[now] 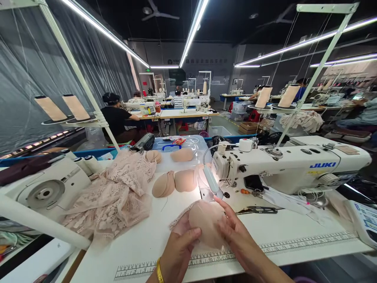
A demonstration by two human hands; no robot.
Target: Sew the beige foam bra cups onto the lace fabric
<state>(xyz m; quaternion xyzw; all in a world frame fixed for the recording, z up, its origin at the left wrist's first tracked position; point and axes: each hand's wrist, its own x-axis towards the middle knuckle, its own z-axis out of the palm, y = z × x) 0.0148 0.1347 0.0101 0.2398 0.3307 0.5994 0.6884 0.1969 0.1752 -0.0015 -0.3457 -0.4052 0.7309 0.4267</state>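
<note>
A beige bra cup with sheer lace-edged fabric around it is held between my two hands, just in front of the sewing machine. My left hand grips its left side, the thumb lying on the cup's face and the fingers underneath. On the right side, my right hand holds the edge, its index finger stretched toward the lit needle area. Beyond the hands lie stacked beige cups and another cup pile. A heap of pale pink lace spreads to the left.
Thread snips lie right of my hands, near a black pouch. A printed ruler runs along the table's front edge. A clear plastic bin stands behind the cups. Thread stand poles rise on both sides; people sit at machines farther off.
</note>
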